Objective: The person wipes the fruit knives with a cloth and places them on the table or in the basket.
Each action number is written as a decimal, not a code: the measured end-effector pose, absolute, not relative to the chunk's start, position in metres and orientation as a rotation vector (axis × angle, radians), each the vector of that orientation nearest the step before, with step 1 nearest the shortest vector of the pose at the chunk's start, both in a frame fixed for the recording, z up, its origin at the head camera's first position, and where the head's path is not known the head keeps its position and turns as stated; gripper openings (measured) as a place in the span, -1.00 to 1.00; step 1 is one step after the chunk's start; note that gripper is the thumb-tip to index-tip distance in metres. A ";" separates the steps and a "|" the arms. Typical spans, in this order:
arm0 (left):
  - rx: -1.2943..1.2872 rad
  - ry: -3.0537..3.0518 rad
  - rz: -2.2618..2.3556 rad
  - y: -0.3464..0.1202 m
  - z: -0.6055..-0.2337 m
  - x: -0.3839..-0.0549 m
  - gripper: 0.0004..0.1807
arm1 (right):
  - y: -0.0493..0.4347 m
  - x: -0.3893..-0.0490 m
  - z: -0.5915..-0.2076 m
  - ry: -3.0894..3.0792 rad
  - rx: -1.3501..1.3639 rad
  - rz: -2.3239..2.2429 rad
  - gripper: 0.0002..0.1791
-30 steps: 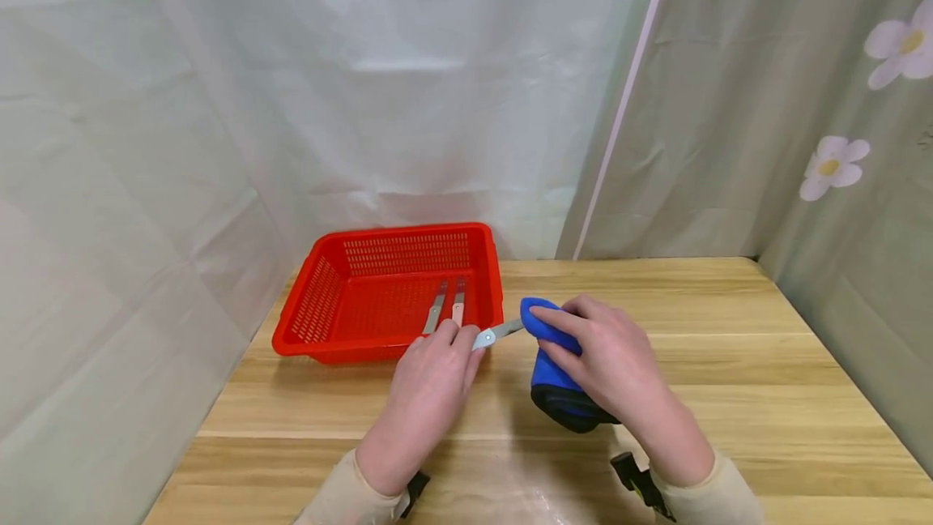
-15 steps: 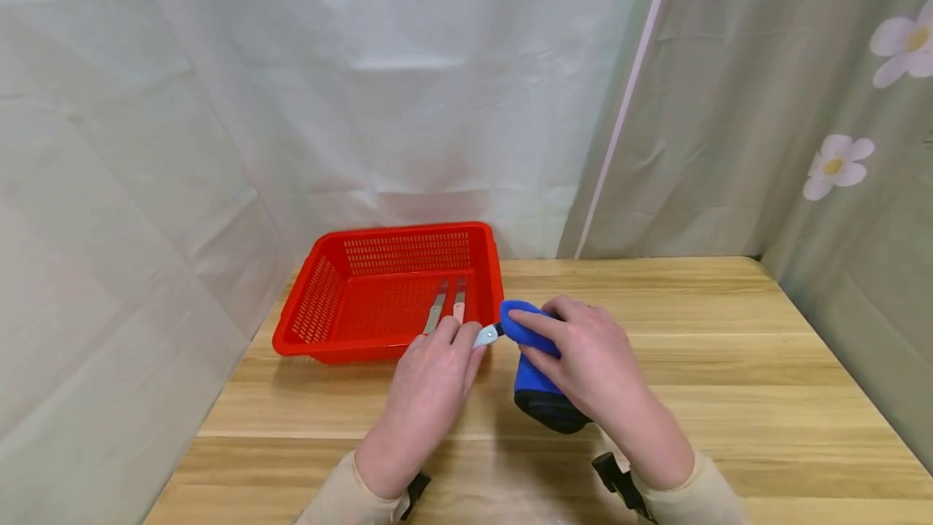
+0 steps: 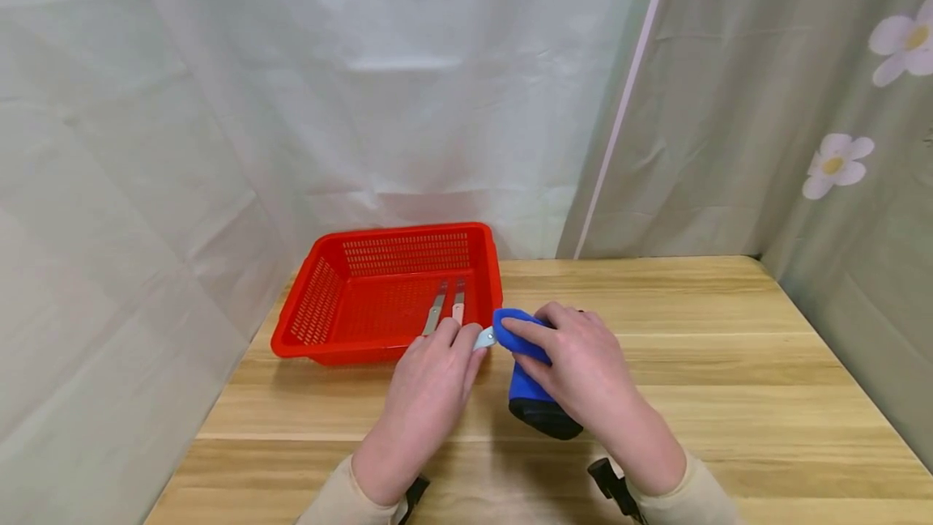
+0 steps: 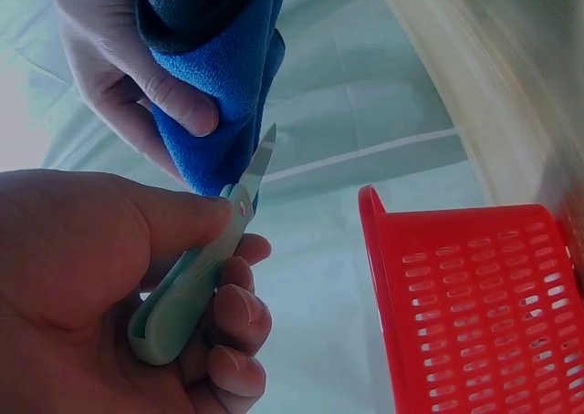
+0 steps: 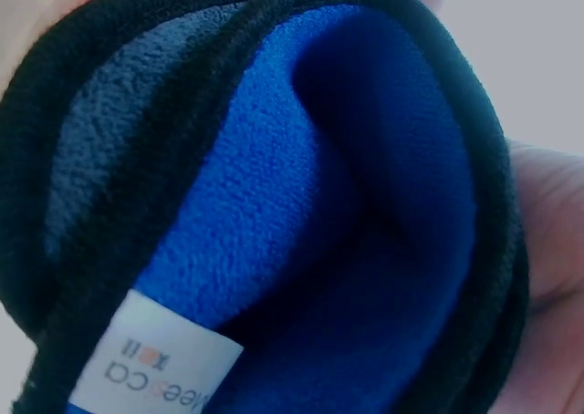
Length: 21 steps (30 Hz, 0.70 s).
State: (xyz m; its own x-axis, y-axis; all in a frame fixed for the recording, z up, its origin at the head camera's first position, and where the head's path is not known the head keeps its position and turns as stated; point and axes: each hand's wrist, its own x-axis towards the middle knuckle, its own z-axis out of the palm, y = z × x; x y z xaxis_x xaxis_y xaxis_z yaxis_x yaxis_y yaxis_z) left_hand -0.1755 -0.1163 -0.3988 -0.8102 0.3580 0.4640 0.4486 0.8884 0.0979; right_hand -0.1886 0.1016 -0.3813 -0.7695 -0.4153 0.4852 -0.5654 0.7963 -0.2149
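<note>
My left hand [image 3: 430,379] grips a folding knife by its pale green handle [image 4: 187,291], thumb along one side and fingers curled beneath. Its blade [image 4: 261,159] is unfolded and points toward my right hand [image 3: 586,367]. That hand pinches a blue towel [image 3: 526,386] with black edging, one fold of it against the blade. In the head view the towel hides the blade; the left wrist view shows it beside the towel, tip exposed. The towel hangs in loose folds below the fingers, and a white label [image 5: 155,364] shows on it in the right wrist view.
A red plastic basket [image 3: 321,351] with slotted walls stands behind my left hand. Inside lie a grey-green knife [image 3: 435,313] and a pink one [image 3: 458,310], both unfolded. The wooden table [image 3: 729,395] extends to the right, with pale curtains [image 3: 437,87] around it.
My right hand has moved left with the towel, along the blade toward the handle, so the blade is now covered in the head view. The left hand has stayed nearly still.
</note>
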 end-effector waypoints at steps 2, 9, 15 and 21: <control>-0.595 -2.606 -0.279 -0.116 -0.398 -0.175 -0.68 | 0.101 -0.189 -0.381 -2.569 0.738 0.489 -0.42; -0.590 -2.611 -0.279 -0.116 -0.397 -0.174 -0.68 | 0.105 -0.190 -0.382 -2.553 0.728 0.489 -0.44; -0.582 -2.610 -0.279 -0.116 -0.397 -0.174 -0.67 | 0.110 -0.193 -0.382 -2.554 0.702 0.482 -0.44; -0.584 -2.592 -0.278 -0.117 -0.396 -0.174 -0.70 | 0.114 -0.195 -0.381 -2.574 0.685 0.477 -0.43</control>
State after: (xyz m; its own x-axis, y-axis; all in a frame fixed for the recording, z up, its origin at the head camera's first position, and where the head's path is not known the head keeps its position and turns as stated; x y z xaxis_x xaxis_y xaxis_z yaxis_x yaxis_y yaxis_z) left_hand -0.1740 -0.1167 -0.3964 -0.8010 0.3538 0.4830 0.4481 0.8893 0.0916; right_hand -0.1955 0.1143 -0.3805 -0.7841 -0.3849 0.4868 -0.5337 0.8185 -0.2126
